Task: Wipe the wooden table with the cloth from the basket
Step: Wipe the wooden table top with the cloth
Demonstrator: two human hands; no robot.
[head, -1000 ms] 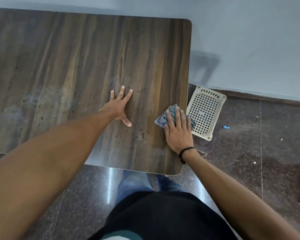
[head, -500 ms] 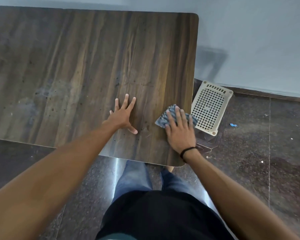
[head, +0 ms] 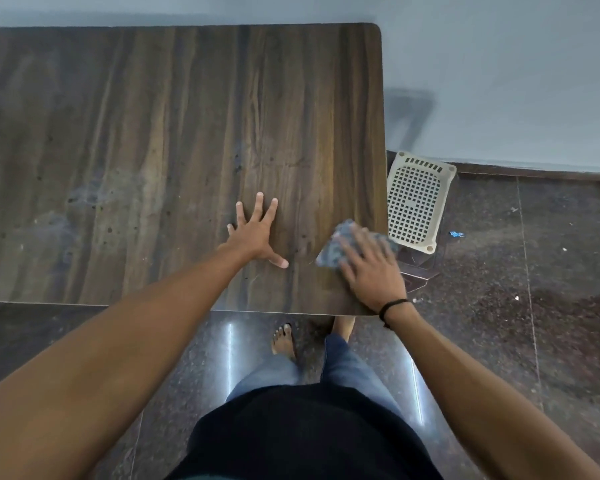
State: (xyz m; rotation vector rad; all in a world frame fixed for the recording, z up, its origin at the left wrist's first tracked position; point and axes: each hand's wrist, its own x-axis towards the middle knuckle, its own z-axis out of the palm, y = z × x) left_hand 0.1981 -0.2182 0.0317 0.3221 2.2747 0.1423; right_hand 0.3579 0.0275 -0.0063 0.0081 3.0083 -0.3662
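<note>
Right hand [head: 371,268], fingers straight, presses the cloth [head: 340,247] flat near the wooden table [head: 174,133]'s right edge beside the left hand [head: 255,233], spread flat; light, limp fabric, probably best worked under the palm.

Ahead and left of the left hand [head: 257,233], open table [head: 153,133] runs toward the wall [head: 499,64]. Between the hands is a narrow free strip. Just right of the right hand [head: 371,268] the top ends, with the basket [head: 416,202] on the floor [head: 534,271] beyond.
</note>
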